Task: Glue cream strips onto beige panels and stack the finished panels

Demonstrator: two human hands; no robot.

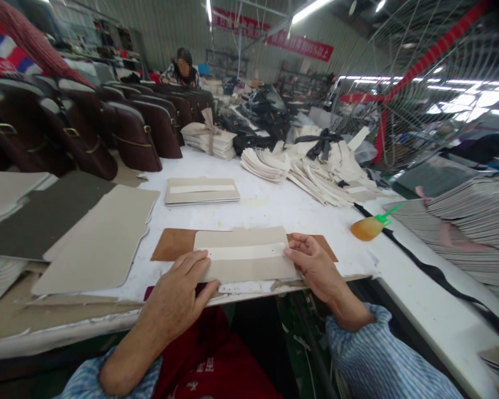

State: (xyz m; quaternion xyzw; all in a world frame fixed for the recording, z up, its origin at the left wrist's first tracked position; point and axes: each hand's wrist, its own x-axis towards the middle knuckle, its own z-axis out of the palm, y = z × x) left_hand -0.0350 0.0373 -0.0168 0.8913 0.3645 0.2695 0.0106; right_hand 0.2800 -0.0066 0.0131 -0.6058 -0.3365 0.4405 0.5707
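Beige panel [249, 268], palm-down left hand [177, 292] at its eight o'clock, grip unclear, right hand [314, 265] in a pinch at three.

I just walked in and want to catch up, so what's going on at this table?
A person's left hand and right hand are at opposite ends of a beige panel with a white strip, over a brown piece on the table. A small stack of similar panels lies beyond it. Dark brown bags stand at the far left.
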